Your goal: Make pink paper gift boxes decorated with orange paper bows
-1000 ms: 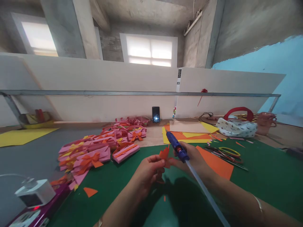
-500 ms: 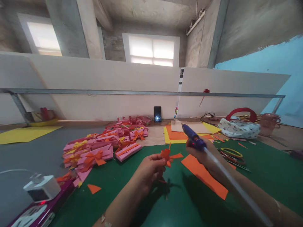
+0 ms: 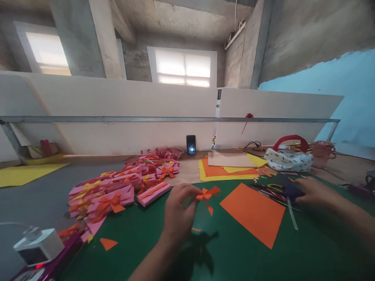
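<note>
My left hand (image 3: 181, 207) is raised over the green mat and pinches an orange paper bow (image 3: 207, 193) between thumb and fingers. Two tails of the bow stick out to the right and below. Over at the right, my right hand (image 3: 315, 191) is at the dark blue glue gun (image 3: 289, 189), its fingers round the body, which is blurred. A clear glue stick (image 3: 292, 214) juts from the gun toward me. Beside the gun lie scissors (image 3: 274, 189) with yellow handles, partly covered. An orange paper sheet (image 3: 254, 214) lies flat between my hands.
Pink paper pieces with orange and yellow bows (image 3: 117, 187) are heaped at the left. A white charger (image 3: 39, 246) sits on a purple power strip (image 3: 68, 249). Behind are a phone (image 3: 191, 145), coloured sheets (image 3: 205, 175), a red-handled fabric basket (image 3: 288, 160) and a pink jug (image 3: 321, 154).
My right hand has carried the glue gun away from the bow, rightward to beside the scissors. The bow has turned in my left hand. More of the orange sheet shows.
</note>
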`<state>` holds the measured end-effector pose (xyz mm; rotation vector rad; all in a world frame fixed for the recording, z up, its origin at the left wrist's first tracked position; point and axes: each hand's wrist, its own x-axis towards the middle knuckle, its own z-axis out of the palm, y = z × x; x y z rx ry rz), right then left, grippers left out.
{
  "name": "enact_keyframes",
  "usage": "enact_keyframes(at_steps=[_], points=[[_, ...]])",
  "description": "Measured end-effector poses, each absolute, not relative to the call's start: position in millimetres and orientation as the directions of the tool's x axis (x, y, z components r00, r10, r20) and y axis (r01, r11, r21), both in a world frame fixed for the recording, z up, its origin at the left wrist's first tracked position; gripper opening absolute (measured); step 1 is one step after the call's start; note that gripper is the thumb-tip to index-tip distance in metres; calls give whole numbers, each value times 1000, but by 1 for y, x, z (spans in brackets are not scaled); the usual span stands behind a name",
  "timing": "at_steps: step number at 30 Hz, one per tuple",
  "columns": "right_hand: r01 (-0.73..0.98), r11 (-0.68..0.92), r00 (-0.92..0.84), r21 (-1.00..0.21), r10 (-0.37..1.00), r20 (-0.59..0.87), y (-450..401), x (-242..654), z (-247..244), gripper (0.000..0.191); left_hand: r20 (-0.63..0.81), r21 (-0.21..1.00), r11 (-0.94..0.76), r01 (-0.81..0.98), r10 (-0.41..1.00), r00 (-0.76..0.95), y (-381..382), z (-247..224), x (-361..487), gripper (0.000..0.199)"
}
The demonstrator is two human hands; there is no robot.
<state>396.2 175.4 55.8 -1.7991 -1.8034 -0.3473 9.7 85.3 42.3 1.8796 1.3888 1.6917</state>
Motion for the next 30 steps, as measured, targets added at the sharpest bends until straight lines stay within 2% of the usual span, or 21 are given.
enact_keyframes(at_steps=[2, 3, 4, 6, 7, 8, 9, 10, 12, 17, 23, 26, 30], points=[[965, 153, -27, -211, 864, 502, 168, 388, 63, 22, 852, 415, -617, 668, 522, -47, 82, 45, 11, 14], [953, 194, -60, -230, 871, 488, 161, 374, 67, 24, 913, 283, -628, 725, 409, -2, 80, 45, 12, 15], [901, 294, -131, -319, 885, 447, 153, 356, 71, 28, 948, 183, -618, 765, 317, 29, 79, 46, 12, 15], [678, 412, -322, -608, 911, 259, 134, 309, 78, 38, 979, 64, -575, 816, 195, 60, 76, 45, 13, 16], [531, 375, -413, -759, 897, 155, 124, 285, 80, 44, 984, 29, -556, 830, 161, 74, 75, 45, 14, 18], [385, 272, -498, -882, 866, 49, 115, 261, 82, 48, 987, 2, -542, 841, 135, 85, 74, 45, 13, 19], [245, 130, -544, -961, 839, -25, 106, 240, 84, 52, 988, -20, -530, 848, 118, 97, 72, 45, 13, 21], [154, 20, -585, -988, 808, -75, 99, 222, 85, 54, 988, -42, -522, 852, 107, 115, 71, 45, 12, 22], [74, -69, -621, -995, 778, -100, 90, 196, 84, 48, 983, -87, -512, 854, 96, 158, 69, 46, 11, 24], [-72, -47, -526, -996, 851, -2, 99, 175, 75, 26, 975, -109, -486, 867, 116, 188, 68, 51, 5, 22], [-156, 51, -382, -986, 918, 108, 119, 170, 63, 28, 959, -66, -500, 863, 208, 193, 74, 48, 0, 23], [-176, 76, -385, -982, 912, 139, 122, 170, 60, 29, 955, -45, -526, 850, 227, 191, 75, 48, 3, 24], [-205, 90, -473, -975, 863, 179, 121, 171, 60, 30, 949, -42, -544, 838, 239, 203, 76, 48, 5, 23]])
